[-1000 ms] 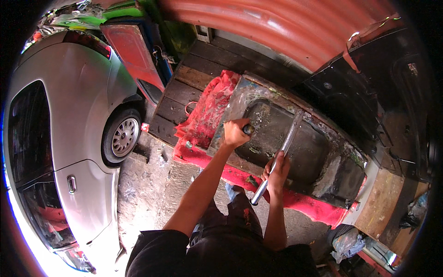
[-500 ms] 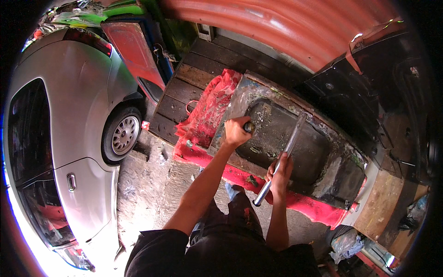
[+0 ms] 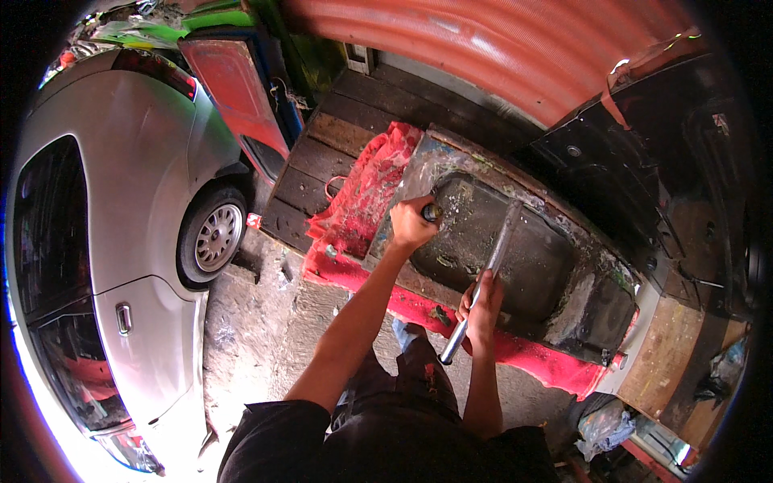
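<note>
A worn metal panel (image 3: 555, 278) with a recessed dark middle lies in front of me, flaked with old paint and loose debris. Near its left end, my left hand (image 3: 412, 223) is closed round a dark tool handle (image 3: 432, 213) with a round end; the rest of that tool is hidden by the fist. My right hand (image 3: 481, 304) grips a long silver metal pipe (image 3: 501, 245) near its lower part. The pipe's upper end lies over the panel's recess, and its lower end sticks out below my hand.
Red cloth (image 3: 366, 197) lies under the panel, on a dark wooden plank platform (image 3: 318, 165). A silver car (image 3: 145, 201) stands on the left, beside a leaning red panel (image 3: 229, 88). Orange corrugated sheeting (image 3: 499, 48) rises behind; a large black panel (image 3: 620, 153) leans at right.
My right hand and the pipe have shifted slightly left and toward me. My left hand has moved very little, staying closed round the dark handle.
</note>
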`<control>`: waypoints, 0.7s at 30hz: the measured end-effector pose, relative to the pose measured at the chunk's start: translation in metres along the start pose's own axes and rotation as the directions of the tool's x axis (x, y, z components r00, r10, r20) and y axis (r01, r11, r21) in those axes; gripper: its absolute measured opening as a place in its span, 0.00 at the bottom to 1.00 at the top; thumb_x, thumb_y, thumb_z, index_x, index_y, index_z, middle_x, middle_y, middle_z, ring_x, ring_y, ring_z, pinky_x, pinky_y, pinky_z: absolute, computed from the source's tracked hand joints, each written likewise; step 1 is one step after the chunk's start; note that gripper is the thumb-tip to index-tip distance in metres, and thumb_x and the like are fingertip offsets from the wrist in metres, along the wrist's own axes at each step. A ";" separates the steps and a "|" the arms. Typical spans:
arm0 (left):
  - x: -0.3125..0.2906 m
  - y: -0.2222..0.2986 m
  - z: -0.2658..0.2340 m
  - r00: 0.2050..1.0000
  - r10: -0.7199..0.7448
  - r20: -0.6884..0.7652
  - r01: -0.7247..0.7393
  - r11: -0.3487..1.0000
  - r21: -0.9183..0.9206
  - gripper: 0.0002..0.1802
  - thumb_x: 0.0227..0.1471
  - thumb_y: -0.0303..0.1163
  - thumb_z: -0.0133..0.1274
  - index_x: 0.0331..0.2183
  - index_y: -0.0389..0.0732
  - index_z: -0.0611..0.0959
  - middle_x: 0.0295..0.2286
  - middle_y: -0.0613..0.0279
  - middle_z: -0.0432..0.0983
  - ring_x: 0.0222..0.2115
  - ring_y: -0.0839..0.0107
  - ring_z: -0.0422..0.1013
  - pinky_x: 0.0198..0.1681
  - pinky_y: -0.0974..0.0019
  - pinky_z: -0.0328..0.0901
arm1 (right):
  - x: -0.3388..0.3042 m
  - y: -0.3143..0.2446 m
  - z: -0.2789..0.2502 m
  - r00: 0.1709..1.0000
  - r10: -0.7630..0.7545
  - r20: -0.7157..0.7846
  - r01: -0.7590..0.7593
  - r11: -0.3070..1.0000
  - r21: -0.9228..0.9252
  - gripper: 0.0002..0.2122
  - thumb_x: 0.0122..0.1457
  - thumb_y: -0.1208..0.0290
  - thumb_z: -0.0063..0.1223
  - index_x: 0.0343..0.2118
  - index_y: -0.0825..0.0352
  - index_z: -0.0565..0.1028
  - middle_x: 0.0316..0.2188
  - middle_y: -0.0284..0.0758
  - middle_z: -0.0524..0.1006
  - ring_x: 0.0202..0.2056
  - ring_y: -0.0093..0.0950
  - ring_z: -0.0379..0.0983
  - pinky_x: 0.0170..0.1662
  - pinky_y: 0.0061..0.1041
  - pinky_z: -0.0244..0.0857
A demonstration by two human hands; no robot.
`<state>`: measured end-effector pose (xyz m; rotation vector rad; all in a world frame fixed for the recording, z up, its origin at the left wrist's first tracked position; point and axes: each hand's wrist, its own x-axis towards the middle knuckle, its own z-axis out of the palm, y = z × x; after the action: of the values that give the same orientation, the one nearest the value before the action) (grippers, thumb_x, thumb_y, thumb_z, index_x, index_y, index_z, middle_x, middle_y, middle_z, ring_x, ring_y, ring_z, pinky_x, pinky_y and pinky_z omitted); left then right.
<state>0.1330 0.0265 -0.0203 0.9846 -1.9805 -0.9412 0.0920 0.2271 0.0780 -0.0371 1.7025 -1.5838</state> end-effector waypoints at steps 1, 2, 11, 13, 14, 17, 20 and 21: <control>0.001 0.001 -0.001 1.000 -0.002 0.019 0.002 1.000 0.018 0.16 0.29 0.34 0.63 0.27 0.42 0.82 0.21 0.52 0.76 0.24 0.51 0.74 0.28 0.57 0.68 | -0.001 0.000 0.003 1.000 0.007 -0.011 -0.007 1.000 0.001 0.18 0.65 0.47 0.39 0.33 0.58 0.60 0.11 0.26 0.58 0.07 0.16 0.51 0.09 0.19 0.46; 0.002 0.003 -0.001 0.999 -0.005 0.039 0.003 0.999 0.036 0.16 0.29 0.34 0.63 0.28 0.42 0.83 0.22 0.52 0.77 0.24 0.51 0.75 0.28 0.57 0.68 | -0.001 0.000 0.004 1.000 0.014 -0.023 -0.014 1.000 0.002 0.18 0.65 0.47 0.39 0.32 0.58 0.61 0.11 0.26 0.58 0.07 0.16 0.50 0.09 0.19 0.45; 0.002 0.003 0.007 0.997 -0.068 0.044 0.063 0.991 0.117 0.15 0.31 0.36 0.64 0.28 0.44 0.83 0.22 0.54 0.78 0.26 0.52 0.75 0.29 0.57 0.69 | 0.001 0.005 0.006 0.999 0.031 -0.008 -0.031 0.999 0.029 0.17 0.65 0.46 0.39 0.33 0.57 0.61 0.11 0.25 0.58 0.07 0.16 0.50 0.09 0.19 0.44; 0.001 0.003 0.008 0.998 -0.063 0.001 0.062 0.993 0.099 0.15 0.31 0.36 0.64 0.28 0.45 0.83 0.22 0.54 0.78 0.25 0.52 0.75 0.29 0.56 0.68 | 0.003 0.005 0.005 1.000 0.020 -0.011 -0.020 1.000 0.021 0.17 0.64 0.46 0.39 0.33 0.57 0.62 0.11 0.25 0.58 0.07 0.16 0.50 0.09 0.19 0.44; 0.001 0.002 0.009 0.998 -0.065 -0.014 0.066 0.994 0.084 0.15 0.31 0.36 0.64 0.29 0.45 0.84 0.22 0.54 0.78 0.25 0.52 0.75 0.29 0.56 0.68 | 0.004 0.005 0.004 1.000 0.015 -0.015 -0.015 1.000 0.019 0.17 0.64 0.46 0.39 0.33 0.57 0.62 0.11 0.25 0.58 0.07 0.16 0.50 0.09 0.19 0.44; 0.001 -0.002 0.012 0.997 -0.074 -0.027 0.076 0.994 0.084 0.16 0.31 0.37 0.64 0.29 0.45 0.84 0.23 0.53 0.78 0.26 0.52 0.75 0.29 0.56 0.68 | 0.008 0.009 -0.002 0.999 0.023 -0.032 -0.022 0.999 0.029 0.18 0.64 0.45 0.39 0.34 0.57 0.62 0.11 0.25 0.58 0.07 0.16 0.50 0.09 0.19 0.44; 0.000 0.000 0.013 0.997 -0.071 0.012 0.069 0.989 0.134 0.18 0.30 0.37 0.64 0.30 0.45 0.84 0.23 0.53 0.78 0.26 0.53 0.75 0.30 0.56 0.69 | 0.007 0.006 -0.004 0.998 0.043 -0.040 -0.041 0.998 0.054 0.18 0.64 0.45 0.40 0.34 0.57 0.62 0.11 0.25 0.58 0.07 0.16 0.51 0.09 0.19 0.44; -0.001 0.001 0.013 0.997 -0.069 0.031 0.063 0.986 0.156 0.18 0.29 0.37 0.64 0.30 0.45 0.84 0.23 0.53 0.78 0.26 0.53 0.75 0.30 0.55 0.69 | 0.007 0.005 -0.005 0.999 0.040 -0.035 -0.038 0.998 0.053 0.18 0.64 0.45 0.40 0.34 0.57 0.62 0.11 0.25 0.58 0.07 0.16 0.51 0.09 0.19 0.44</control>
<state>0.1225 0.0310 -0.0256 1.1325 -2.0872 -0.8559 0.0868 0.2284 0.0697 0.0511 1.6789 -1.6088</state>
